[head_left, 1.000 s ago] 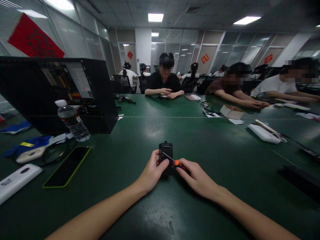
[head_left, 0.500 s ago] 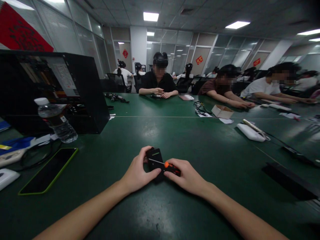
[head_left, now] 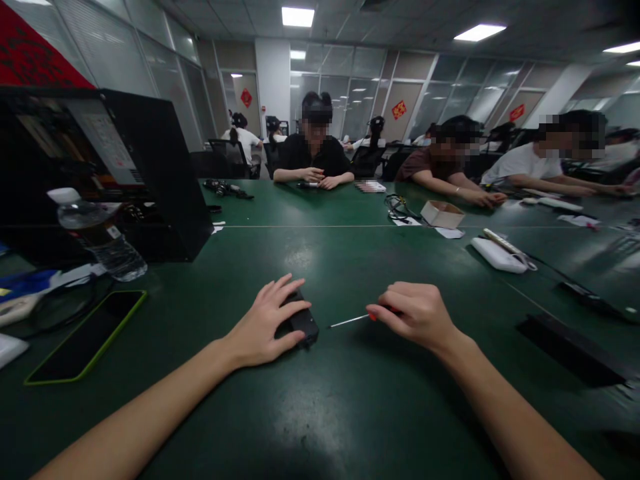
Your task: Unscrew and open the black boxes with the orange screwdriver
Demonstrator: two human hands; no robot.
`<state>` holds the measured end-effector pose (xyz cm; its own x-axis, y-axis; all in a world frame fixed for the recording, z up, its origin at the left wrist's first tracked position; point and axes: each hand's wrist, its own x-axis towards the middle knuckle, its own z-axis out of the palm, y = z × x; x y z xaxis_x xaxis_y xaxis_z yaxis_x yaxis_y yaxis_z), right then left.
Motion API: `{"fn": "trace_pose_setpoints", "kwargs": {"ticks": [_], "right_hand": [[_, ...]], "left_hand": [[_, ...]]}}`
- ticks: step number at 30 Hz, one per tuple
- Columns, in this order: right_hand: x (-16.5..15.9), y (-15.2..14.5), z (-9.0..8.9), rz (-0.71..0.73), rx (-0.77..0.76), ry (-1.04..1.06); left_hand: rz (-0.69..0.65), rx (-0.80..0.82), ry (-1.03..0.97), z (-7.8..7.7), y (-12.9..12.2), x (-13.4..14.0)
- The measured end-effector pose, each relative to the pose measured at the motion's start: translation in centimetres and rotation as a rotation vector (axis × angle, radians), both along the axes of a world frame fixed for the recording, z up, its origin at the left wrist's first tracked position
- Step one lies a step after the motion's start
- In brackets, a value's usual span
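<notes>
A small black rectangular device point(head_left: 311, 327) lies on the green table. My left hand point(head_left: 267, 320) rests against its left side and top, fingers spread, the thumb touching its near corner. The hand covers part of the device. To the right, my right hand point(head_left: 417, 312) is closed round the handle of a screwdriver point(head_left: 350, 321). Its thin metal shaft points left, the tip a little short of the device and not touching it. A bit of orange shows at the collar, while most of the handle is hidden in the fist.
At left stand an opened black computer case point(head_left: 170, 180), a water bottle point(head_left: 107, 240) and a green-edged phone point(head_left: 87, 337). A white power bank point(head_left: 497, 255), a small box point(head_left: 443, 214) and a long black bar point(head_left: 570, 350) lie right. Several people sit around the table point(head_left: 320, 427).
The screwdriver has come away from the device, moving right with my right hand. The device now lies lower and turned, and my left fingers have spread out over it.
</notes>
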<state>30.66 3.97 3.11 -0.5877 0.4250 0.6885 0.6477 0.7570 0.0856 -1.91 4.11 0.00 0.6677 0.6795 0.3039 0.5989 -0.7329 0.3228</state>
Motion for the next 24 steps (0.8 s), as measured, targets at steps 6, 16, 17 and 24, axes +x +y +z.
{"fn": "trace_pose_setpoints", "kwargs": {"ticks": [6,16,17,24], "right_hand": [[-0.4,-0.6,0.6,-0.053,0.165,-0.098],[-1.2,-0.8,-0.2,-0.154,0.122,-0.178],[-1.1,-0.8,-0.2,-0.168,0.091,-0.17],[-0.9,-0.7,-0.2,-0.177,0.021,-0.121]], "left_hand": [[-0.029,0.091,0.017,0.1,0.8,-0.2],[0.003,-0.002,-0.071,-0.2,0.4,0.2],[0.012,-0.005,-0.071,-0.2,0.4,0.3],[0.02,-0.02,-0.085,-0.2,0.3,0.3]]}}
